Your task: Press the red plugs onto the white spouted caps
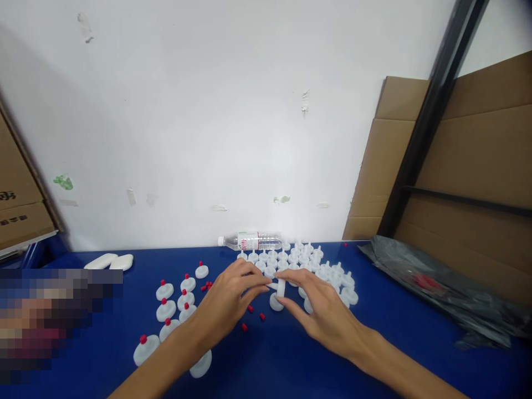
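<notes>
Left hand (233, 296) and right hand (322, 310) meet at bench centre, fingertips of both pinching one white disc part (281, 287) held on edge just above blue bench (374, 343). Second white disc (275, 302) lies directly beneath. Red-capped discs (177, 302) grouped left of left hand. Loose red caps (253, 317) between wrists. Uncapped white discs (299, 260) clustered far-right of hands. Water bottle (251, 240) on its side at far edge by wall. Black plastic bag (440, 282) at right.

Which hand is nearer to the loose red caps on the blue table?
Left. The left hand is just above the loose red caps; the right hand is farther to their right.
</notes>
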A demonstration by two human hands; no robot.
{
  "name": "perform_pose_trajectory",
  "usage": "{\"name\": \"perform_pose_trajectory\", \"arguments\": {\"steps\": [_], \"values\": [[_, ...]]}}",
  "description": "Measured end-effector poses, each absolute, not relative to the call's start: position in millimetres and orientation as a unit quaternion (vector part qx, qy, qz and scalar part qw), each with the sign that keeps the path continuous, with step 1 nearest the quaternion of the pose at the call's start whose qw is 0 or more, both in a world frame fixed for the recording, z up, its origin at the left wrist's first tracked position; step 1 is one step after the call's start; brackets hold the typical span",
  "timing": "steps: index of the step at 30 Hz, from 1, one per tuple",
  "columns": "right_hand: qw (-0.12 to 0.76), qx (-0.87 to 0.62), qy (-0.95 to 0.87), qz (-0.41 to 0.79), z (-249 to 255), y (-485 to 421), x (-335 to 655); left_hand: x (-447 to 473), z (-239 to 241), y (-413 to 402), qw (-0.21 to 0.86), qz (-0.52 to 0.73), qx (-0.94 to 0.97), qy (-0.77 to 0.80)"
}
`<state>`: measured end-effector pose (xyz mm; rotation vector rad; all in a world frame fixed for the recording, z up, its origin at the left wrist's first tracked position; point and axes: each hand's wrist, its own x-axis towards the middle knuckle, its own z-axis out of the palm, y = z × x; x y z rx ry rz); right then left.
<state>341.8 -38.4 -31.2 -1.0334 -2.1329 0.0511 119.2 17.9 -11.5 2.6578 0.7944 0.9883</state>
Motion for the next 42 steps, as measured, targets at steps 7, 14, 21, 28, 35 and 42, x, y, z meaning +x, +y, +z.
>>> {"name": "perform_pose_trajectory", "arguments": {"steps": [7,14,21,28,35,42], "values": [[0.385,-0.378,-0.841,0.047,-32,-40,343,118,-16,19,0.087,0.351,0.896,0.258],[0.428,-0.359,-0.827,0.058,-37,-40,341,117,-14,14,0.11,0.289,0.918,0.249],[0.432,-0.336,-0.836,0.031,-34,-43,338,119,-10,4,0.19,0.287,0.896,0.279],[0.421,-0.35,-0.837,0.019,-34,-41,335,122,-1,5,0.148,0.289,0.903,0.283],[0.356,-0.457,-0.808,-0.109,-25,-31,343,90,2,41,-0.043,0.304,0.885,0.35],[0.255,-0.528,-0.798,-0.141,-35,-17,359,47,-11,81,-0.137,0.15,0.88,0.429]]}}
